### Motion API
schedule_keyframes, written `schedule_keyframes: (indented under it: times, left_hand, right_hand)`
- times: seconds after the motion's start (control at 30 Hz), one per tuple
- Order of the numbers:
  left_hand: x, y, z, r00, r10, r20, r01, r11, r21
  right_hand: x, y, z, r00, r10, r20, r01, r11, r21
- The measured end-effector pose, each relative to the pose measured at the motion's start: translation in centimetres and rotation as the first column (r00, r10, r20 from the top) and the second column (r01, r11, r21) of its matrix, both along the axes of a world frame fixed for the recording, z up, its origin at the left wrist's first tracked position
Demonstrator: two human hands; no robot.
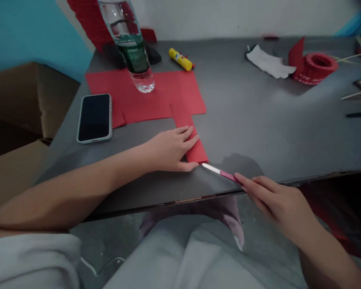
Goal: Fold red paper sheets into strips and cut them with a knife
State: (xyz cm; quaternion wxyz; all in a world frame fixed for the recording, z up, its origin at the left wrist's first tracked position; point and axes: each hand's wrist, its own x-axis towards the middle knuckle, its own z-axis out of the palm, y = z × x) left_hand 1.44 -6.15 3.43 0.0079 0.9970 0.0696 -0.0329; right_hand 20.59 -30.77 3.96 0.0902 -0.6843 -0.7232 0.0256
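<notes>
My left hand (pixel 176 150) lies flat with its fingers spread, pressing a narrow folded red paper strip (pixel 198 152) against the grey table. The strip's far end overlaps larger red paper sheets (pixel 159 104). Between the fingers of my right hand (pixel 278 202) is the pink handle of a slim knife (pixel 227 175) with a pale blade. Its tip points left, close to the near end of the strip and my left thumb; whether it touches the paper I cannot tell.
A water bottle (pixel 135 52) stands on the red sheets, with a phone (pixel 95 118) to their left. Farther back lie a yellow glue stick (pixel 179 59), a torn white paper piece (pixel 267 62) and a red ring-shaped object (pixel 317 67). Thin sticks (pixel 356 95) are at right, a cardboard box (pixel 15 96) at left.
</notes>
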Motion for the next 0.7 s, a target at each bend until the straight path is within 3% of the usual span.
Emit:
schedule_keyframes:
  times: [0.4,0.53,0.7]
  left_hand:
    - [0.0,0.0,0.2,1.0,-0.012,-0.01,0.012,1.0,0.022]
    - [0.1,-0.1,0.0,1.0,-0.013,-0.017,0.014,1.0,0.028]
    - [0.1,-0.1,-0.3,1.0,-0.007,-0.008,0.007,0.999,0.042]
  right_hand:
    - [-0.2,0.3,0.3,0.997,0.022,0.077,-0.021,1.0,-0.013]
    - [-1.0,0.4,0.7,0.984,0.017,0.177,-0.021,1.0,0.02]
    - [-1.7,0.7,0.6,0.956,0.05,0.291,-0.04,0.998,-0.041]
